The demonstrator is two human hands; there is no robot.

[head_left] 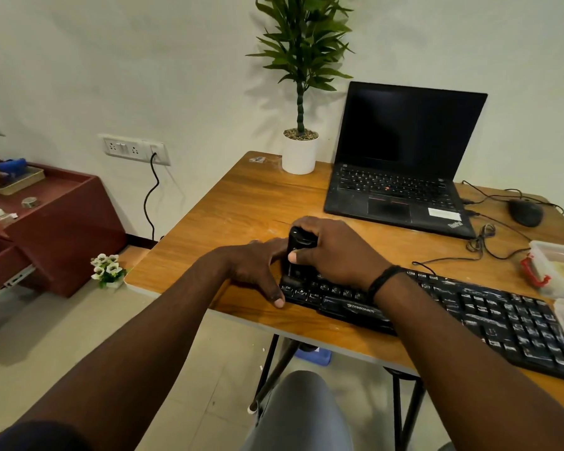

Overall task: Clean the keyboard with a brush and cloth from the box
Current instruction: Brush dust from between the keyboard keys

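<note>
Our left hand (258, 266) lies flat, fingers spread, at the keyboard's left end. Our right hand (332, 249) wraps around a black brush (295, 252) standing upright on the left keys. The keyboard (469, 317) runs long toward the right along the table (241, 203).

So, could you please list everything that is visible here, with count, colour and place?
keyboard: 1, black, front edge of table
brush: 1, black, upright on keyboard's left end, gripped
laptop: 1, black, open, back of table
mouse: 1, black, right of laptop
potted plant: 1, green in white pot, back left corner of table
plastic box: 1, clear with red clip, right edge
table: 1, wooden
cabinet: 1, dark red, left by wall
flowers: 1 bunch, white, floor
right hand: grips brush
left hand: rests at keyboard's left end
</note>
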